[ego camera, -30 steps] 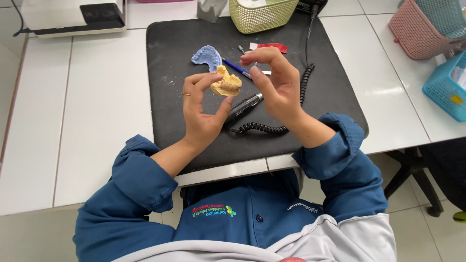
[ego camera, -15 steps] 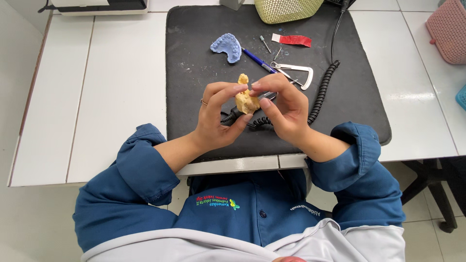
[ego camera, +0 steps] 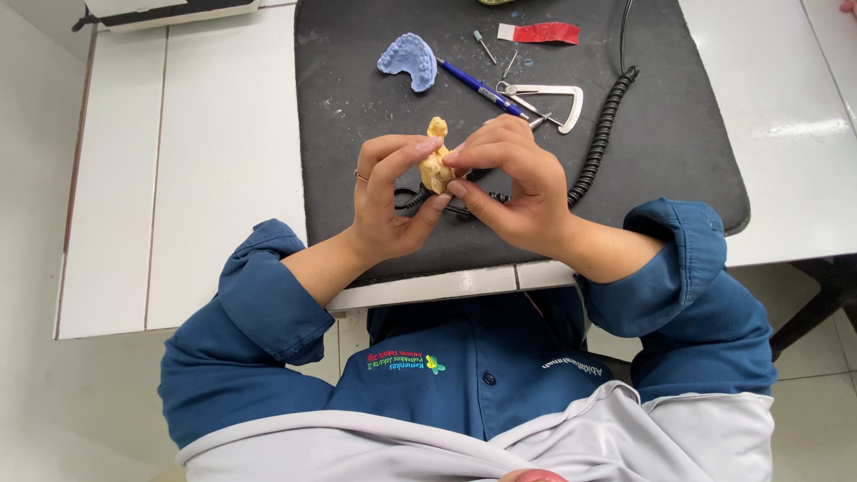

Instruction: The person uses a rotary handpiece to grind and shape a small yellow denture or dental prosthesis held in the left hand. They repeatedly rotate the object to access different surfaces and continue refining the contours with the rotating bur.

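Head view looks straight down on a person in a blue jacket seated at a white bench (ego camera: 178, 178) with a black mat (ego camera: 678, 161) laid on it. Both hands are raised just above the near part of the mat and meet around a small yellow plaster tooth model (ego camera: 436, 162). The left hand (ego camera: 388, 205) wears a ring and has its thumb under the model and its forefinger curled over the top, so its fingers (ego camera: 412, 150) are closed on the model's left side. The right hand (ego camera: 518, 183) pinches the model's right side, its fingertips (ego camera: 457, 159) pressed close against it and its thumb beneath. The model stands on edge between the two hands, its upper end poking up above the fingertips.

Behind the hands, farther out on the mat, a blue dental impression (ego camera: 409, 59) lies with its tooth marks facing up. Just beside it to the right a blue pen (ego camera: 482, 89) lies slanted, and its near end touches or overlaps a metal caliper (ego camera: 552, 98). A small bur (ego camera: 485, 46) and a red strip (ego camera: 544, 33) sit near the far edge of the mat. A black coiled cord (ego camera: 603, 134) runs down the mat's right half and passes under the right hand, where a dark tool is partly hidden beneath both hands.
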